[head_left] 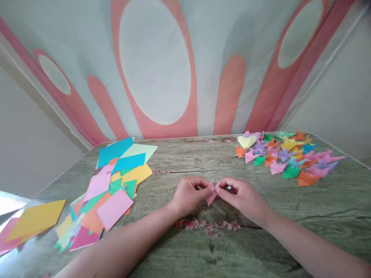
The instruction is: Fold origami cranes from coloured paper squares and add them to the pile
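A small pink folded paper (pixel 211 196) is held between my two hands over the middle of the table. My left hand (pixel 189 195) pinches its left side between thumb and fingers. From the right, my right hand (pixel 242 196) grips it the same way, the fingertips of both hands almost meeting. The paper has pointed ends, one up and one down; part of it is hidden behind my fingers.
Loose coloured paper sheets (pixel 114 210) lie in a spread pile on the left, with a yellow sheet (pixel 37 220) farther left. Many folded paper figures (pixel 291 172) crowd the back right. The wood-grain table (pixel 185 158) meets a pink-and-white patterned backdrop (pixel 205 77).
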A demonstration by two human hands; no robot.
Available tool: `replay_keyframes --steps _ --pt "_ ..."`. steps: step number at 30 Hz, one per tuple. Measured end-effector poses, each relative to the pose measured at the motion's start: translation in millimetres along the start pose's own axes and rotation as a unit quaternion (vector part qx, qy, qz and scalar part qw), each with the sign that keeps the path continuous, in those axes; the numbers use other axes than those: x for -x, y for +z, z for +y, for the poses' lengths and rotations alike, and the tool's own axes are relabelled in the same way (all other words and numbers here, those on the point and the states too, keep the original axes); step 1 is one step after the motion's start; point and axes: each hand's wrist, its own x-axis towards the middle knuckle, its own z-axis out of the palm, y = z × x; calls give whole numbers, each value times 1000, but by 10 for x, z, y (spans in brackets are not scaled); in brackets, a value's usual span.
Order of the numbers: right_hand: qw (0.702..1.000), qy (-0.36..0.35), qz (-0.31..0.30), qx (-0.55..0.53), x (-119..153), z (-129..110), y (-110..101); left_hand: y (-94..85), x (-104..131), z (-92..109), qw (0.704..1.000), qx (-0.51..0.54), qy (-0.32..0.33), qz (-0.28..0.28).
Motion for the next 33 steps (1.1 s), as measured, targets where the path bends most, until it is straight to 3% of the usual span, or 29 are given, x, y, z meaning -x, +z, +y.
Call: replay_keyframes --steps 7,20,26,33 --pt "999 -13 15 39 26 -19 12 42 17 0 1000 -16 11 12" --pt "994 -56 69 67 20 35 106 100 20 -30 998 49 -3 44" --pt "996 -61 42 57 20 30 74 108 21 -51 997 62 -1 52" --pt "994 -56 66 63 23 20 114 109 30 -57 996 -25 43 69"
